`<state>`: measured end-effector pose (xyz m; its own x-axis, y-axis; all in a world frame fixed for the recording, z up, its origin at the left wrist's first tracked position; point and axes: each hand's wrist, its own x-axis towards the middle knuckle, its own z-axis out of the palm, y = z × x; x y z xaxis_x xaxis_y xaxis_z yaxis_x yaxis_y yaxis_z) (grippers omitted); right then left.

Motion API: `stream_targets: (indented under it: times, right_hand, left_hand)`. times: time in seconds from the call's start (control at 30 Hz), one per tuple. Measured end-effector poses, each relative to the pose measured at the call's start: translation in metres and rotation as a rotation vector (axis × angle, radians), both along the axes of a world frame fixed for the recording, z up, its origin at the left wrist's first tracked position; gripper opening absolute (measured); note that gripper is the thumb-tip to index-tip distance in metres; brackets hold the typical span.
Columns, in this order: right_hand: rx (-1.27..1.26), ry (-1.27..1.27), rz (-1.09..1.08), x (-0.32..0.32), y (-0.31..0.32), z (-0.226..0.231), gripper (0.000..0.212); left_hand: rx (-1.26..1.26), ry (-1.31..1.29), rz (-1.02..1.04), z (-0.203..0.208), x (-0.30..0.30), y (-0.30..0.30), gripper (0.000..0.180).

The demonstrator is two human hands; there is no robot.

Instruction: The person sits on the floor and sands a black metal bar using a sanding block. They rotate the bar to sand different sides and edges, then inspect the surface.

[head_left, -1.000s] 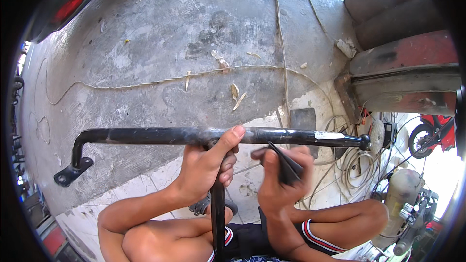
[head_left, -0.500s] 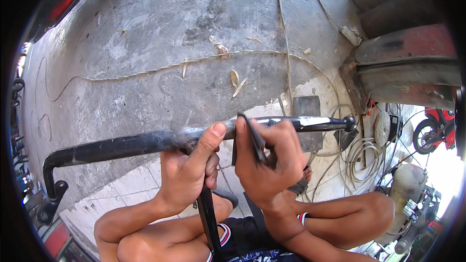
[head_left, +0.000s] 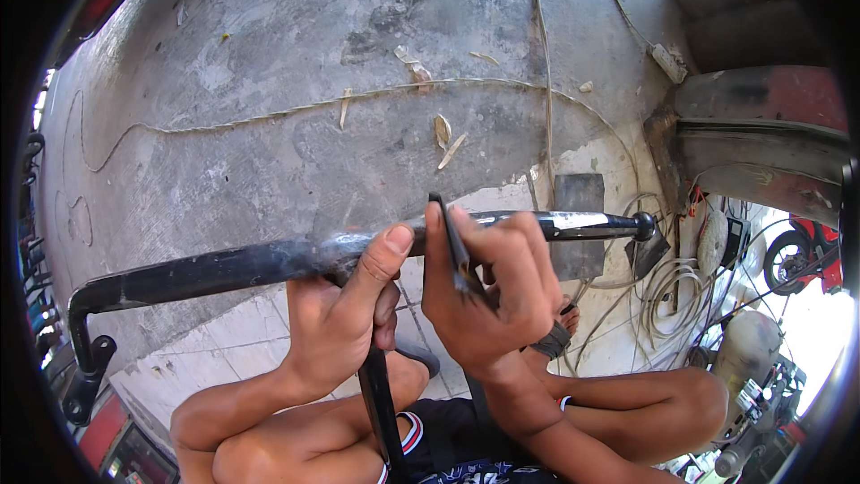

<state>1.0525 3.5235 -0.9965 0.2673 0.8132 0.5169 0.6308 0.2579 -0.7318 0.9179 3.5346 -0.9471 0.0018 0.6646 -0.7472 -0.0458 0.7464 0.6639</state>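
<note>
A black tubular metal bar (head_left: 193, 278) lies across in front of me, raised off the floor. Its left end bends down to a bracket, and its right end carries a round knob. A branch (head_left: 381, 394) of it runs down toward my lap. My left hand (head_left: 340, 327) is wrapped round the bar at this joint, thumb on top, beside a dull, dusty grey patch. Right of it, my right hand (head_left: 491, 296) pinches a folded dark sheet (head_left: 457, 251), which looks like sandpaper, at the bar. The fingers hide where sheet and bar meet.
Cords (head_left: 296, 110) and pale scraps (head_left: 442, 132) lie on the concrete floor. A dark square sheet (head_left: 580, 193) rests on the tiles ahead. To the right are a coiled hose (head_left: 667, 305), a tank (head_left: 751, 341), a reddish metal body (head_left: 761, 94) and a red motorcycle (head_left: 797, 255).
My right hand has shifted slightly left along the bar with the folded sandpaper. The bar has moved a little left, still in my left hand. The floor view has shifted slightly.
</note>
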Motion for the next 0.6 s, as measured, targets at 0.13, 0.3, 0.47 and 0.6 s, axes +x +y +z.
stream_targets:
  times: [0.13, 0.3, 0.47, 0.6]
  right_hand:
    - [-0.014, 0.021, 0.041, -0.004, -0.018, -0.011, 0.023]
    - [0.015, 0.026, 0.050, -0.002, -0.009, -0.017, 0.024]
    - [-0.075, 0.037, 0.118, -0.005, -0.001, -0.011, 0.032]
    - [-0.032, 0.075, 0.102, -0.009, -0.008, -0.017, 0.025]
  left_hand:
    - [-0.020, -0.001, 0.057, -0.002, 0.001, 0.003, 0.046]
    - [0.042, 0.001, 0.000, -0.011, -0.002, 0.002, 0.045]
    - [0.023, 0.056, 0.056, -0.003, -0.008, 0.008, 0.044]
    - [0.060, 0.050, 0.013, -0.012, -0.006, 0.001, 0.044]
